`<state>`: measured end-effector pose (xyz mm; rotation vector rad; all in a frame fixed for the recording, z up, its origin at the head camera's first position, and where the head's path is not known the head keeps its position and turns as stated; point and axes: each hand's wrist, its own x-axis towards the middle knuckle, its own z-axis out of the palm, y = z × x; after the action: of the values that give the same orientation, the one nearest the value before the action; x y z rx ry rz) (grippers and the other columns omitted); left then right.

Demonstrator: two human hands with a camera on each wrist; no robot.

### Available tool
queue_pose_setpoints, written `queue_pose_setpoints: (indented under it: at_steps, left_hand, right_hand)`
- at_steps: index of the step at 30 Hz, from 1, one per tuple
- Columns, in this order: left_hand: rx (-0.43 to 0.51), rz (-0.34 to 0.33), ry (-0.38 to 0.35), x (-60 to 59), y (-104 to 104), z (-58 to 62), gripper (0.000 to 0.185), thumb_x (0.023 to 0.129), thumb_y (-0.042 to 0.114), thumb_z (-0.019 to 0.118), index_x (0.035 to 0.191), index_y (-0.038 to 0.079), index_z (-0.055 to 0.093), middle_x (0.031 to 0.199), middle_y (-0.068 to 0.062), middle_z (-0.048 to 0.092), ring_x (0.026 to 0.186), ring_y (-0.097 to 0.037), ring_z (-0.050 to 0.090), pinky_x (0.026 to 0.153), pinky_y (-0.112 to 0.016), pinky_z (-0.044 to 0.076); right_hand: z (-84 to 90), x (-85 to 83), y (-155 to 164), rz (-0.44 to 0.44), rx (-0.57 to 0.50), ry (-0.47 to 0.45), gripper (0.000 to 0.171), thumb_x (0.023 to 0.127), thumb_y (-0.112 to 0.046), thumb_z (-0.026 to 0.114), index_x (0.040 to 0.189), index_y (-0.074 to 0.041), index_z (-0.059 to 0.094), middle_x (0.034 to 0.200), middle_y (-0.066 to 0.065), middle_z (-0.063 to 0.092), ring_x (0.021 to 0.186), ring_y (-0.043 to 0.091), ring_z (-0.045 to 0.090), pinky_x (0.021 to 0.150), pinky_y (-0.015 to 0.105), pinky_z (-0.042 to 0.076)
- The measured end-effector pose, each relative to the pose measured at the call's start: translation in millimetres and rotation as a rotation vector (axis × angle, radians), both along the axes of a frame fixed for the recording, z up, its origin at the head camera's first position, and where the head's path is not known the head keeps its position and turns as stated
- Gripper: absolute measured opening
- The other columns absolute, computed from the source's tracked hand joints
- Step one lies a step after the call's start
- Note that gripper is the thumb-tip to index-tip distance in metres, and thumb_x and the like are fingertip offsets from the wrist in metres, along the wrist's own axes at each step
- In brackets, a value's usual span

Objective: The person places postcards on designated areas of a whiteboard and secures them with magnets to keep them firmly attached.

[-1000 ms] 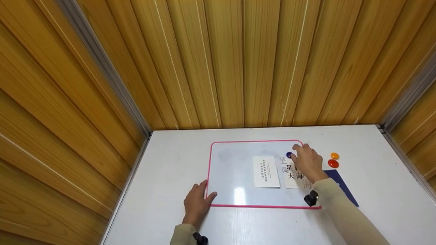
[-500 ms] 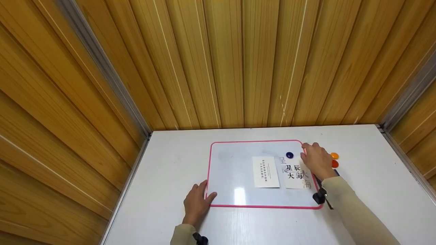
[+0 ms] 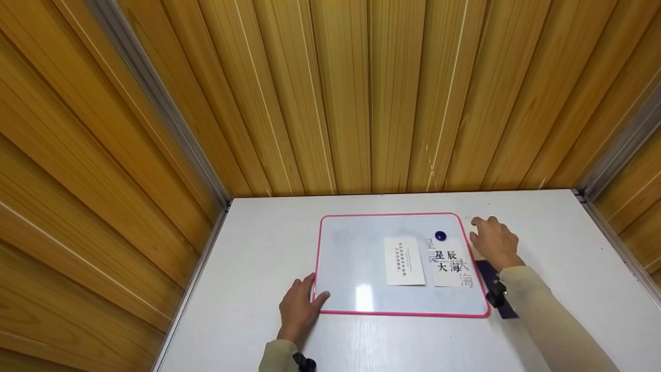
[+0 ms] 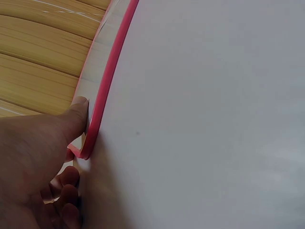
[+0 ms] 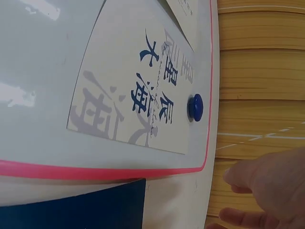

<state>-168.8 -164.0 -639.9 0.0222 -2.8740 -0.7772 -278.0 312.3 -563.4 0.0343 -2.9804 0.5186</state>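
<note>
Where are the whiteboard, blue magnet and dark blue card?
Whiteboard (image 3: 351,253), head view: bare part of its face.
Blue magnet (image 5: 198,108), right wrist view: its round cap.
Dark blue card (image 5: 97,207), right wrist view: middle of its visible part.

The whiteboard looks smooth and glossy, its trim plastic; the cards seem matt paper, the magnet shiny plastic, the wall wood-grained, the sleeve matt cloth.

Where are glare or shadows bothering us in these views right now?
Head: a bright reflection sits low on the board, clear of the cards; left wrist: a soft shadow falls on the table beside the board's pink edge; right wrist: two pale glare patches at the left of the picture, off the big lettering, which reads clearly.
</note>
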Motion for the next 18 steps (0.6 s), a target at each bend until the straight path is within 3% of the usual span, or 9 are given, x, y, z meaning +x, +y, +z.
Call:
queue_pose_setpoints:
  at_steps: [18]
  left_hand:
    - [-0.034, -0.019, 0.016, 0.3, 0, 1.2, 0.063, 0.086, 0.044, 0.081, 0.137, 0.011, 0.064, 0.091, -0.003, 0.058, 0.071, -0.015, 0.047, 0.068, -0.039, 0.049]
  right_hand:
    - [2.8, -8.5, 53, -0.005, 0.006, -0.11, 0.039, 0.097, -0.009, 0.063, 0.13, 0.009, 0.058, 0.109, 0.038, 0.057, 0.089, 0.055, 0.061, 0.07, 0.07, 0.048]
